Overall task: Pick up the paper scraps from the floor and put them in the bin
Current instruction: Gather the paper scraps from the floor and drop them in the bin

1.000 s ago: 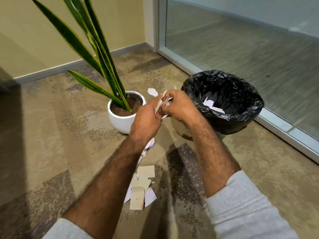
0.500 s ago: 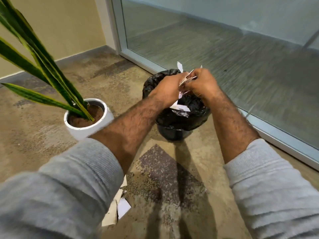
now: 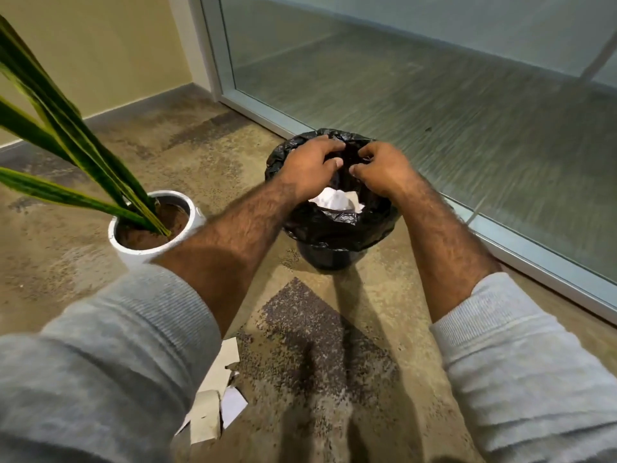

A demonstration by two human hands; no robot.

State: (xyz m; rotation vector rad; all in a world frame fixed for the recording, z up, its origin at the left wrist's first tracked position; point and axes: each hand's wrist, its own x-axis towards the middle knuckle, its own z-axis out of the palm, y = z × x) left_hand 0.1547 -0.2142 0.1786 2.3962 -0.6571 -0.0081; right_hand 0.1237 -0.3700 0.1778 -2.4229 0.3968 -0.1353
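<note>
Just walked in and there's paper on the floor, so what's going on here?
A person is clearing torn paper into a black-lined bin. The left hand and right hand hover over its opening with no paper visible in them; the right hand's fingers are curled. White scraps lie inside the bin. Other scraps lie on the floor by the grey left sleeve, not yet picked up. A potted plant stands beside the bin.
</note>
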